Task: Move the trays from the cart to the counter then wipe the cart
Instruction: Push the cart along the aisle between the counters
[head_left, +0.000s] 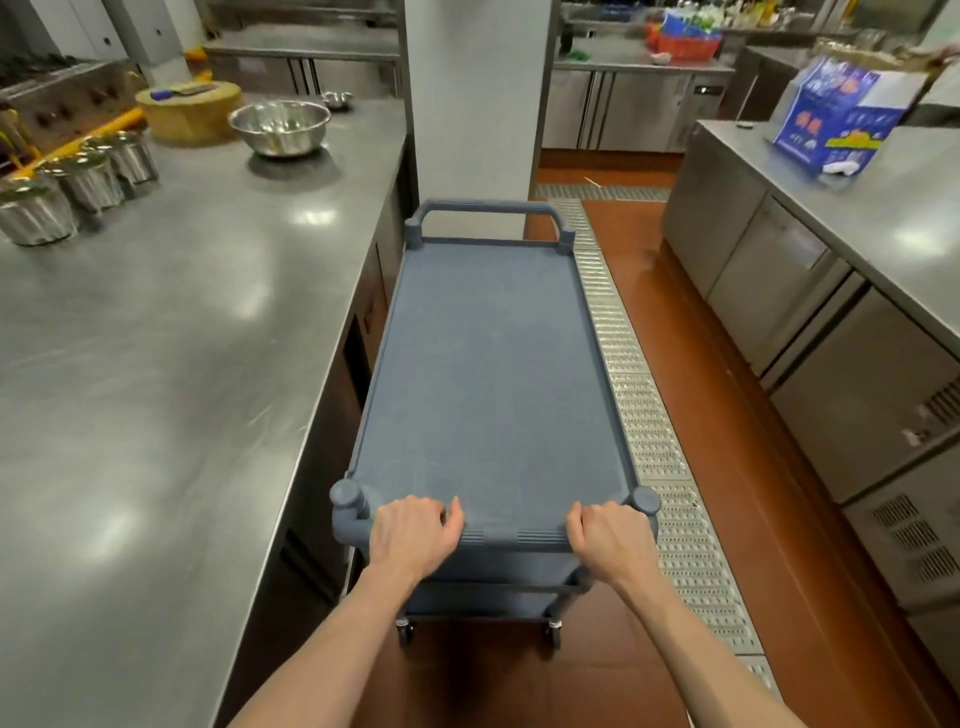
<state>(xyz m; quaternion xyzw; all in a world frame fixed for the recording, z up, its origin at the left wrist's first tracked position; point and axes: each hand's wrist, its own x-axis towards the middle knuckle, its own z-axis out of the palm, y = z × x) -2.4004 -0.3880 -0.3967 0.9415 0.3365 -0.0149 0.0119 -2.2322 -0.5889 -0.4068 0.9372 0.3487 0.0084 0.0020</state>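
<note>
Here, the blue-grey plastic utility cart (491, 374) stands in the aisle on the red-brown floor (644, 291), its flat top shelf extending straight ahead of the grip; the left hand (413, 535) and the right hand (610, 535) each curl round the near ribbed handle bar (511, 535), the left toward the left corner post, the right just inside the right corner post; a lower shelf and two castors show beneath the hands; the far handle loop (488, 208) rises at the end opposite the grip, close to a pale square pillar (475, 98). Left of the grip, alongside the cart, runs a long stainless-steel counter (171, 338); at its far end stand a round steel mixing bowl (279, 127), a thick round wooden chopping block (188, 111) with a blue-handled cleaver on top, and a row of small steel canisters (85, 179). Right of the grip, a perforated metal floor drain grate (639, 415) runs parallel to the cart; beyond it stands a second steel counter with cabinet doors (831, 332), bearing a blue-and-white printed carton (844, 117).
</note>
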